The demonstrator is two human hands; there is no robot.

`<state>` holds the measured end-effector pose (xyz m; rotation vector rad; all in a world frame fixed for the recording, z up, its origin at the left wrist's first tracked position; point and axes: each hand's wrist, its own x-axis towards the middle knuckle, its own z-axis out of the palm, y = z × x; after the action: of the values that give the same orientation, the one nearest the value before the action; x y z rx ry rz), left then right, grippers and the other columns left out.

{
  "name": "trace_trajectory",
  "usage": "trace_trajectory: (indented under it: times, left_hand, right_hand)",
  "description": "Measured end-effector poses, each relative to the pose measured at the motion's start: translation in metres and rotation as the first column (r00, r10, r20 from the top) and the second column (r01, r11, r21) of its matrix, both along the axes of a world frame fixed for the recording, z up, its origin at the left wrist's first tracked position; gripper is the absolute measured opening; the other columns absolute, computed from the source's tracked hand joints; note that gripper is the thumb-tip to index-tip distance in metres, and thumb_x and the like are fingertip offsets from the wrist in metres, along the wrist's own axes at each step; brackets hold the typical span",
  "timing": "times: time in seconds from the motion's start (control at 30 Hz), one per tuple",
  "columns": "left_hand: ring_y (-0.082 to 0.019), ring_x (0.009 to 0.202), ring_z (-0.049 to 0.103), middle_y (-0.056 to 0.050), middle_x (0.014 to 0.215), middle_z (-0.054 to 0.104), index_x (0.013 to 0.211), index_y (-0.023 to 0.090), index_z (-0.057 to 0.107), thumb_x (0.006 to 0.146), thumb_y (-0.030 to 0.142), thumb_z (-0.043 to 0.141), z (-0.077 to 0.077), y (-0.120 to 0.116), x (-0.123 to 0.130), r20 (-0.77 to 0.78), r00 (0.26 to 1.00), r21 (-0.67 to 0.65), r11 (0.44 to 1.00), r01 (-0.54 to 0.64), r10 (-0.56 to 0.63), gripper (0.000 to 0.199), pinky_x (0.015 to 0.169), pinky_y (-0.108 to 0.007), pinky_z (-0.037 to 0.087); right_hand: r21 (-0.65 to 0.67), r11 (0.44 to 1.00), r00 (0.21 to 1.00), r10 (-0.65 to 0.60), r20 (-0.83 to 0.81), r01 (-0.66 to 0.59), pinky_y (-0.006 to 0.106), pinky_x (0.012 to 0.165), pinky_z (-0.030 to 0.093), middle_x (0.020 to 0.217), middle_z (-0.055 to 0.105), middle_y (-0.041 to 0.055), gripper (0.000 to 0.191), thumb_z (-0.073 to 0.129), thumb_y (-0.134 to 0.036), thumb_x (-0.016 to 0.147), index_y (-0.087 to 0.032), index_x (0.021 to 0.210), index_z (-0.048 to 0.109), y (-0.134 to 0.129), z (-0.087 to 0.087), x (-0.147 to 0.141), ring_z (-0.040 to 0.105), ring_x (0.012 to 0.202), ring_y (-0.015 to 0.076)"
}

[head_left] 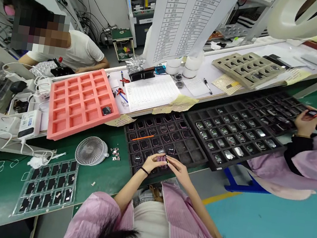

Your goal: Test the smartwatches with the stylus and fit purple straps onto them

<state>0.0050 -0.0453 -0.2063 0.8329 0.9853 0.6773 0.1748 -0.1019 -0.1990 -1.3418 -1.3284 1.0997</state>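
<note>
My left hand and my right hand meet over the near edge of a black compartment tray. Between their fingertips is a small watch case, dark with a pinkish-purple tint. Both hands are closed on it, and the fingers cover part of it. Similar watch cases sit in rows in the tray, while several compartments at its right hold none. An orange stick lies across the tray. Close to my left wrist, a watch case with a shiny face rests in its compartment.
A second black tray of watch parts adjoins on the right, near a co-worker's hands. Leftward are a small fan, a clear tray of black pieces and a pink foam tray. A paper sheet lies on the shelf ahead.
</note>
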Motion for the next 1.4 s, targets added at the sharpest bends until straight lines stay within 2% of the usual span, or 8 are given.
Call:
trace_trajectory:
  times: [0.2,0.4,0.57,0.77,1.07,1.27,1.33,1.4]
  left_hand:
    - [-0.016,0.086,0.067,-0.006,0.093,0.071,0.101,0.014,0.070,0.063,0.018,0.082,0.014,-0.011,0.000,0.344,0.918,-0.351,0.934,-0.068,0.197,0.040,0.106,-0.049,0.040]
    - [-0.014,0.084,0.067,-0.005,0.092,0.071,0.095,0.013,0.069,0.069,0.014,0.077,0.030,-0.020,0.015,0.380,0.866,-0.443,0.885,-0.139,0.326,0.027,0.105,-0.045,0.042]
    - [-0.011,0.081,0.067,-0.004,0.087,0.071,0.090,0.012,0.068,0.081,0.018,0.067,0.042,-0.020,0.021,0.313,0.824,-0.553,0.796,-0.246,0.472,0.010,0.098,-0.032,0.050]
    - [-0.011,0.087,0.067,-0.006,0.091,0.071,0.092,0.012,0.068,0.089,0.019,0.057,0.054,-0.018,0.020,0.290,0.836,-0.561,0.790,-0.246,0.466,0.013,0.094,-0.029,0.052]
    - [-0.014,0.088,0.067,-0.006,0.093,0.071,0.098,0.012,0.067,0.087,0.028,0.061,0.047,-0.024,0.031,0.264,0.861,-0.535,0.809,-0.244,0.435,0.020,0.090,-0.029,0.054]
    - [-0.017,0.095,0.066,-0.007,0.101,0.071,0.102,0.014,0.068,0.075,0.027,0.073,0.035,-0.010,0.016,0.198,0.942,-0.276,0.937,-0.214,0.273,0.031,0.097,-0.038,0.050]
    - [-0.020,0.095,0.066,-0.008,0.100,0.072,0.101,0.014,0.070,0.066,0.023,0.080,0.030,-0.003,0.007,-0.009,0.993,-0.053,0.992,-0.118,0.118,0.038,0.096,-0.041,0.049]
    - [-0.023,0.098,0.065,-0.007,0.100,0.072,0.098,0.017,0.072,0.060,0.020,0.082,0.027,0.001,0.002,-0.338,0.941,0.195,0.976,0.092,-0.021,0.039,0.097,-0.041,0.048]
  right_hand:
    - [0.049,0.999,0.998,0.008,-0.058,-0.006,0.045,0.101,0.047,0.112,0.071,0.0024,0.026,0.062,-0.033,0.083,-0.026,0.105,0.073,0.010,0.028,-0.007,0.065,0.108,0.0246]
    - [0.201,0.965,0.975,-0.194,0.107,0.170,0.043,0.097,0.052,0.108,0.072,0.0031,0.024,0.058,-0.030,0.086,-0.025,0.105,0.073,0.008,0.042,-0.023,0.068,0.102,0.0242]
    - [0.295,0.954,0.949,-0.135,0.284,0.048,0.043,0.107,0.044,0.131,0.059,0.0037,0.038,0.045,-0.026,0.093,-0.025,0.129,0.058,0.000,0.050,-0.040,0.054,0.123,0.0224]
    - [0.383,0.921,0.869,-0.127,0.479,-0.076,0.051,0.114,0.032,0.145,0.044,0.0046,0.064,0.053,-0.021,0.088,-0.026,0.147,0.030,-0.006,0.043,-0.046,0.041,0.134,0.0241]
    - [0.570,0.822,0.796,-0.348,0.495,0.005,0.048,0.104,0.046,0.125,0.064,0.0071,0.056,0.047,-0.009,0.083,-0.024,0.137,0.048,0.002,0.027,-0.044,0.059,0.118,0.0243]
    - [0.375,0.926,0.867,-0.148,0.476,-0.048,0.055,0.113,0.030,0.139,0.052,0.0083,0.061,0.058,-0.029,0.086,-0.025,0.143,0.036,0.000,0.031,-0.021,0.050,0.127,0.0259]
    - [0.275,0.960,0.885,-0.178,0.431,0.059,0.054,0.113,0.030,0.146,0.044,0.0084,0.066,0.057,-0.037,0.087,-0.026,0.146,0.030,-0.004,0.029,-0.006,0.042,0.133,0.0266]
    - [0.205,0.965,0.883,-0.237,0.404,0.165,0.053,0.111,0.033,0.146,0.043,0.0086,0.060,0.051,-0.040,0.090,-0.026,0.145,0.031,-0.007,0.026,0.009,0.040,0.134,0.0270]
